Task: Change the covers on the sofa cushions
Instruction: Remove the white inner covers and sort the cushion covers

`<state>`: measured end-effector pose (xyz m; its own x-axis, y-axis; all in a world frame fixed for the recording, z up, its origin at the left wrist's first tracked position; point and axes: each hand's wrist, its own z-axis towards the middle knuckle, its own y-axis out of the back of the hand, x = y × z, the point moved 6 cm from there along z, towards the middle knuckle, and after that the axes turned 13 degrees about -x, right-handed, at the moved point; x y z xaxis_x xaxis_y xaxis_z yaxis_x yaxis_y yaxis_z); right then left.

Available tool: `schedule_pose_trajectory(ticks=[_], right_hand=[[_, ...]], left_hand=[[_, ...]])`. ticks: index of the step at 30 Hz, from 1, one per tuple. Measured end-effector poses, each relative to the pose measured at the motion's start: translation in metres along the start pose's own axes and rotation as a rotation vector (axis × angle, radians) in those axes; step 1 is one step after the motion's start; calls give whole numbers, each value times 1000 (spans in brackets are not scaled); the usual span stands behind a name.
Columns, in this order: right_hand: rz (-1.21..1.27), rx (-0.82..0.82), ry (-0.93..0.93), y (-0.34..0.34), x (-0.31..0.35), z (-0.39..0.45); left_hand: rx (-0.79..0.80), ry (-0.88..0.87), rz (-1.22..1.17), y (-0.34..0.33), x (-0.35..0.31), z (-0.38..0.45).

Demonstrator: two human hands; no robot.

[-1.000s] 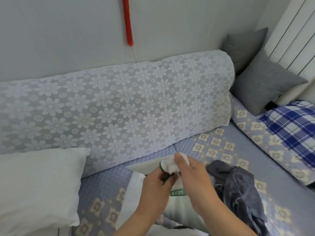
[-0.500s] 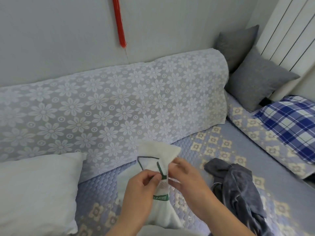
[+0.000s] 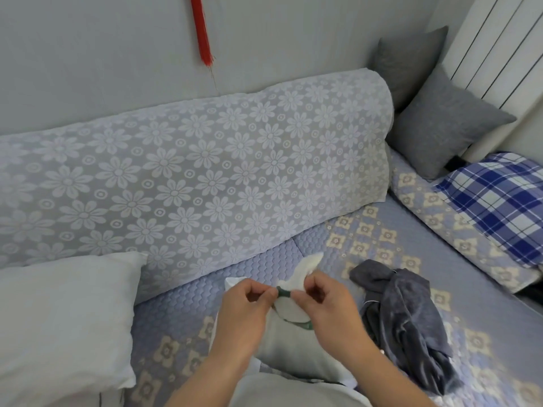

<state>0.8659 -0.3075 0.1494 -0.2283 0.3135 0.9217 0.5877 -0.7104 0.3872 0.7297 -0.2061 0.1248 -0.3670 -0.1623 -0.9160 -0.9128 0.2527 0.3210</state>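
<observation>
Grey wall [image 3: 117, 54] fills the far background, with a red tassel [image 3: 202, 33] hanging on it. Below the wall runs the sofa backrest [image 3: 191, 177], draped in white floral lace. Its seat [image 3: 367, 239] carries a quilted lilac cover with beige square motifs.

A bare white cushion insert [image 3: 61, 324] lies at the near left, against the backrest. Two grey cushions [image 3: 440, 124] lean in the far right corner, beside a white radiator [image 3: 499, 39]. A blue plaid cushion [image 3: 499, 201] lies at the right edge.

A crumpled dark grey cover [image 3: 411, 318] lies on the seat, right of centre, just beside the right hand.

The white cover [image 3: 288, 345], with green trim, lies on the seat at near centre, its upper corner raised.

Left hand [image 3: 244, 315] and right hand [image 3: 332, 312] meet at that corner. Thumb and forefinger of each hand are pinched narrowly on the green-trimmed edge [image 3: 283, 293]; the remaining fingers [image 3: 316, 282] are curled.
</observation>
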Motion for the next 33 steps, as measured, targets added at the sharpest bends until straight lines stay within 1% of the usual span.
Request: schedule_pose_trajectory(ticks=[3, 4, 6, 8, 10, 11, 12, 14, 15, 16, 17, 19, 20, 21, 22, 23, 25, 26, 27, 28, 29, 30, 32, 33], right_hand=[[-53, -90, 56, 35, 12, 17], [-34, -130, 42, 50, 14, 23], [60, -216, -18, 78, 12, 36], [75, -262, -42, 94, 6, 47], [52, -277, -61, 96, -2, 54], [60, -296, -78, 96, -7, 56], [59, -322, -98, 96, -12, 57], [12, -377, -148, 103, -22, 65], [-17, -403, -169, 110, -26, 78], [-71, -416, -182, 115, -31, 93], [-147, -414, -188, 122, -34, 115], [-349, -335, -180, 126, -44, 168], [-429, -302, -192, 128, -54, 200], [-436, -301, -242, 134, -63, 231], [-396, -306, -296, 135, -74, 256], [-265, -346, -352, 143, -81, 283], [37, -407, -358, 153, -77, 315], [173, -392, -315, 161, -75, 331], [263, -342, -272, 161, -68, 334], [344, -257, -246, 161, -70, 338], [295, -167, -247, 162, -86, 337], [192, -84, -235, 161, -107, 335], [-56, 23, -286, 165, -183, 316], [-157, 55, -351, 170, -228, 297]], left_hand=[[-128, 129, 34, 14, 38, 41], [-171, 177, 43, 24, 54, 57], [-214, 218, 89, 43, 85, 82], [-210, 241, 131, 56, 109, 96], [-176, 224, 151, 58, 117, 98], [-160, 214, 103, 56, 117, 97], [-112, 254, -32, 52, 117, 94], [39, 405, -438, 39, 112, 86], [96, 437, -575, 31, 109, 88], [129, 436, -548, 26, 107, 91], [147, 417, -464, 16, 102, 99], [97, 352, -198, -9, 85, 121], [71, 338, -106, -25, 72, 134], [55, 339, -63, -47, 55, 148], [30, 352, -84, -62, 39, 160], [10, 362, -144, -88, 16, 174], [-35, 322, -249, -119, -22, 200], [-44, 274, -241, -137, -41, 208], [-27, 203, -182, -143, -51, 217], [-14, 162, -96, -149, -58, 219], [-17, 164, 4, -159, -55, 217], [-25, 171, 101, -165, -46, 209], [18, 181, 236, -180, -15, 176], [72, 222, 291, -188, 14, 155]])
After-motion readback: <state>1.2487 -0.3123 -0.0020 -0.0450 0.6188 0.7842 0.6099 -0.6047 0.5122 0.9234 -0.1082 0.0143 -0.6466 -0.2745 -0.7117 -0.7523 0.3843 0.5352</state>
